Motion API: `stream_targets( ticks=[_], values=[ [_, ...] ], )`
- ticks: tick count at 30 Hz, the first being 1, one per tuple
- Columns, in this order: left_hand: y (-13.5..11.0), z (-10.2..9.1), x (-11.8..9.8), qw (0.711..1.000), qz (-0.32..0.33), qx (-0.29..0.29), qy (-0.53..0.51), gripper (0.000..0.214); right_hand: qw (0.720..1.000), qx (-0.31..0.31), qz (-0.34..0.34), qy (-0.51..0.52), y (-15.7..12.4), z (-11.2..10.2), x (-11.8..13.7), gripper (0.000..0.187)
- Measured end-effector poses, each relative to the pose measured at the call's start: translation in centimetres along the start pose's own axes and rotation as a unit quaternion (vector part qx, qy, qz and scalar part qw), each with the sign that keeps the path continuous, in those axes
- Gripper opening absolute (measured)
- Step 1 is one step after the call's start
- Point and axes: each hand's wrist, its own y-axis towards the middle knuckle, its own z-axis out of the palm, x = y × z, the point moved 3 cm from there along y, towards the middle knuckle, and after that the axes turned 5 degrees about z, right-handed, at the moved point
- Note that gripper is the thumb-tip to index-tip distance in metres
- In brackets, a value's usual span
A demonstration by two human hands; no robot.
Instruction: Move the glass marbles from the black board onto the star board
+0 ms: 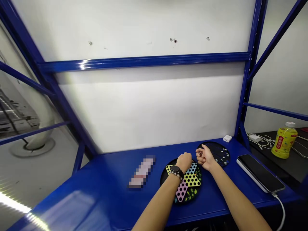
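Observation:
A round black Chinese checkers board (190,184) with a coloured star of holes lies on the blue shelf. My left hand (184,161), with a watch and bead bracelet on the wrist, is closed over the board's far edge; what its fingers hold is hidden. My right hand (204,157) hovers palm up between the board and a round black tray (218,151) that holds several marbles. Its fingers are curled around several small marbles.
A phone (261,173) on a white cable lies at the right of the blue shelf (108,186). A small white charger block (227,138) sits by the wall. A yellow drink bottle (284,141) and white cables rest on a dark table to the right. A blurred-out object (141,171) lies left of the board.

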Motion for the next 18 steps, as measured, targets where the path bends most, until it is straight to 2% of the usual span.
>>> stream_targets(
  ticks=[7, 11, 15, 18],
  values=[
    [-0.3, -1.2, 2.1, 0.995, 0.023, -0.006, -0.092, 0.018, 1.0, -0.01, 0.004, -0.006, -0.2, 0.2, 0.0, 0.051],
    [-0.6, -3.1, 3.3, 0.983, 0.062, -0.052, -0.163, 0.028, 0.999, -0.003, 0.04, -0.029, -0.1, 0.5, -0.5, 0.05],
    [-0.8, -5.2, 1.6, 0.944, 0.133, -0.154, -0.26, 0.03, 0.993, 0.048, 0.095, -0.045, 0.0, 1.3, -1.6, 0.058],
    [-0.8, -5.3, -0.8, 0.937, 0.166, -0.191, -0.24, 0.024, 0.99, 0.092, 0.104, -0.02, 0.0, 1.7, -2.2, 0.059]
  ],
)
